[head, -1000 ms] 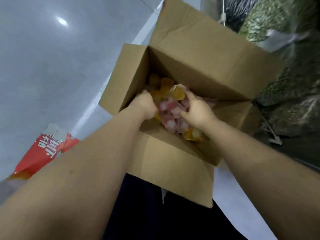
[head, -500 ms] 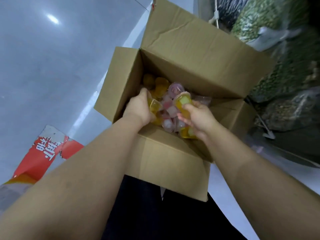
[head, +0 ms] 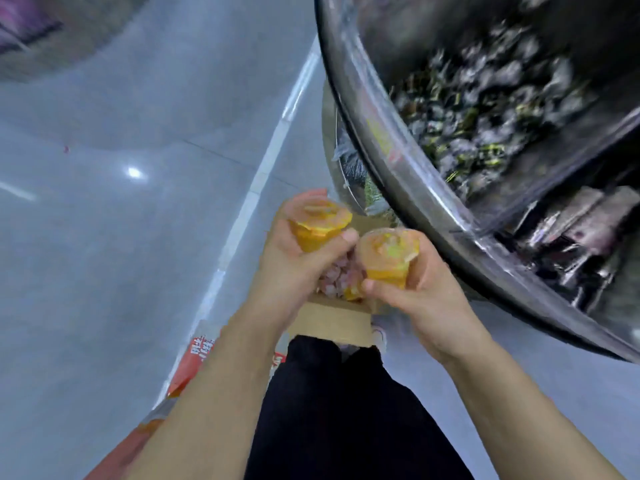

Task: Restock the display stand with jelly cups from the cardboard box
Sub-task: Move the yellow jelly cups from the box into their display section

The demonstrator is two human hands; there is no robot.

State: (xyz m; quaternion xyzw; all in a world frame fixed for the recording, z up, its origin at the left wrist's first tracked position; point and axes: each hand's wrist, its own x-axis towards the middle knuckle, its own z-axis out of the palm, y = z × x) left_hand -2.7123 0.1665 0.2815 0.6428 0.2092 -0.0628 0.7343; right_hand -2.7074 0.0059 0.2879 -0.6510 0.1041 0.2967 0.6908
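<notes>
Each hand holds an orange jelly cup, lid side up, in front of my chest. My left hand point(head: 292, 263) is closed around one orange jelly cup point(head: 317, 223). My right hand point(head: 420, 296) grips a second orange jelly cup point(head: 388, 258) beside it. Below and between the hands lies the cardboard box point(head: 332, 320) on the floor, mostly hidden, with pink and orange jelly cups point(head: 337, 282) showing inside. The round display stand point(head: 433, 188) with a clear curved rim rises at the right, blurred.
Dark wrapped sweets point(head: 485, 109) fill the stand's upper bin. A red and orange packet point(head: 194, 362) lies on the grey floor left of my dark trouser legs point(head: 332, 410). A white floor stripe point(head: 263, 168) runs away along the stand's left side.
Both hands have come up out of the box, each carrying an orange jelly cup. The view has swung upward and toward the display stand, so the box looks much smaller.
</notes>
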